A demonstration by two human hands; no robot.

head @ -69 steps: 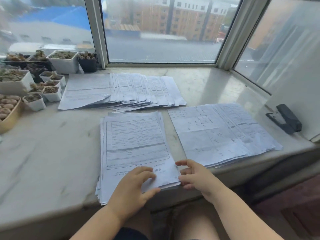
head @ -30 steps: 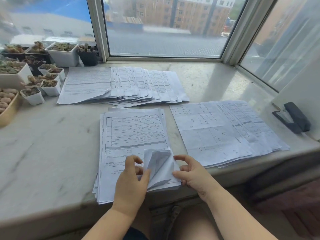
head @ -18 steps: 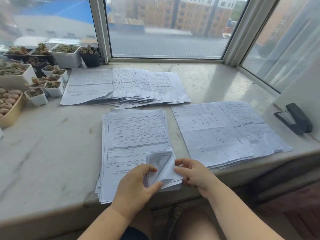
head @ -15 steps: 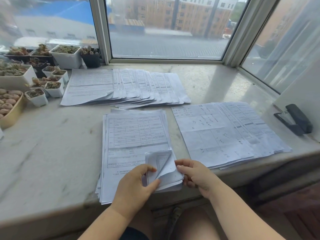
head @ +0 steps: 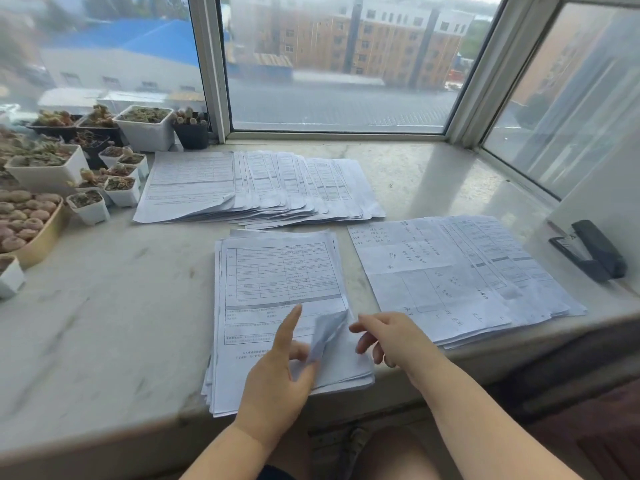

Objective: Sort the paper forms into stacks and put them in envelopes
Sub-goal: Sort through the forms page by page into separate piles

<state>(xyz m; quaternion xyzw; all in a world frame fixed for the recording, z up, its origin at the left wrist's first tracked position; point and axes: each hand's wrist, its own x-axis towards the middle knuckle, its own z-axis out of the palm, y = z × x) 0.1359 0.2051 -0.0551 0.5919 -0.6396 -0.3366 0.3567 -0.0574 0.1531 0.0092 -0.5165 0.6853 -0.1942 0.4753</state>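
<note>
Head view: two hands at the near stack of forms on a marble bench.

Left hand (head: pixel 277 372) lies on the lower part of the near stack (head: pixel 277 282), index finger stretched forward, thumb and another finger holding a narrow grip on the curled-up corner (head: pixel 327 332) of the top sheet. Right hand (head: pixel 391 339) hovers just beside that corner at the stack's right edge, its grip loose, fingers relaxed and holding nothing. The near stack sits at the front edge of the bench (head: pixel 104 306). A fanned row of forms (head: pixel 256 185) lies behind it toward the window, and a second fanned pile (head: pixel 450 271) lies to its right. A black stapler (head: pixel 588 251) rests at the far right. Small pots of succulents (head: pixel 86 168) crowd the far left.
</note>
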